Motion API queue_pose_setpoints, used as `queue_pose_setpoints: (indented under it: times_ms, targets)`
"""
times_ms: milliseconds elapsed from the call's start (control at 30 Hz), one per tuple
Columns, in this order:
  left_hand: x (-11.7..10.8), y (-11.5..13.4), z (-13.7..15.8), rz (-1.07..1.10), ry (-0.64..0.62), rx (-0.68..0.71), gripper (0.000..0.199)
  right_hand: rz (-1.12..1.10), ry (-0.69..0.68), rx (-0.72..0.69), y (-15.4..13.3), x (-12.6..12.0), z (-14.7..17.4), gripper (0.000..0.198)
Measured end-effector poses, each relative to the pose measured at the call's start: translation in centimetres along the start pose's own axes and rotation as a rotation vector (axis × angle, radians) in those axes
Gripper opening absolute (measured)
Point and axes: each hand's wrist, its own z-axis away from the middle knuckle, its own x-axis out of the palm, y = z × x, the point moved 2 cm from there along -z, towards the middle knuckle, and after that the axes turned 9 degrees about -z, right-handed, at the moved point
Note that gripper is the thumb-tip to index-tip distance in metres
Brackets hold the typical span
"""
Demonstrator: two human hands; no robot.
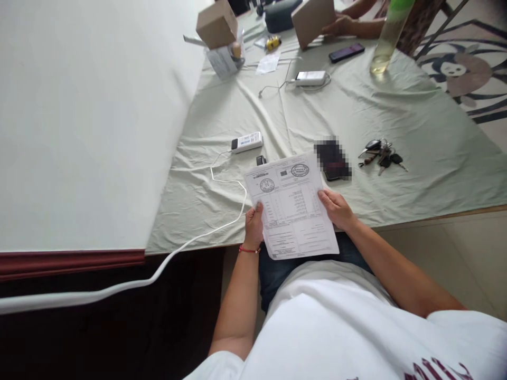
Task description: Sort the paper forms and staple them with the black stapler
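A printed sheet of paper (295, 211) with round and oval stamps is held up over the table's near edge. My left hand (254, 226) grips its left side, thumb on top, fingers behind it. On the right side, my right hand (336, 208) pinches the paper the same way. Just beyond the sheet's right top corner lies a dark, partly blurred phone (331, 159). A small black item (260, 160) peeks out past the sheet's top edge. Farther off rests a white power bank (247, 142) with a white cable (190, 244) running toward me.
A bunch of keys (382, 153) lies to the right. Farther back are another white power bank (311, 78), a phone (346, 53), a bottle (386, 47) and a cardboard box (217, 24). Across the table, another person's hand (340, 25) holds a brown cardboard piece (312, 21).
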Motion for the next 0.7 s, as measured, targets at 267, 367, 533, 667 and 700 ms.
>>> queue_pose_setpoints:
  times_ms: [267, 367, 533, 667, 700]
  targets:
    - [0.41, 0.36, 0.08, -0.094, -0.024, 0.052, 0.059, 0.104, 0.131, -0.058, 0.02, -0.02, 0.23, 0.055]
    - [0.42, 0.50, 0.13, -0.111, -0.019, 0.061, 0.059, 0.144, 0.168, -0.103, 0.20, -0.22, 0.16, 0.048]
    - [0.51, 0.67, 0.28, -0.099, -0.013, 0.065, 0.059, 0.164, 0.135, -0.109, 0.26, -0.14, 0.01, 0.039]
    - [0.52, 0.59, 0.26, -0.104, -0.005, 0.074, 0.058, 0.218, 0.203, -0.152, -0.10, 0.01, 0.27, 0.045]
    - [0.52, 0.54, 0.23, -0.105, -0.003, 0.074, 0.058, 0.225, 0.236, -0.159, -0.17, 0.02, 0.37, 0.048]
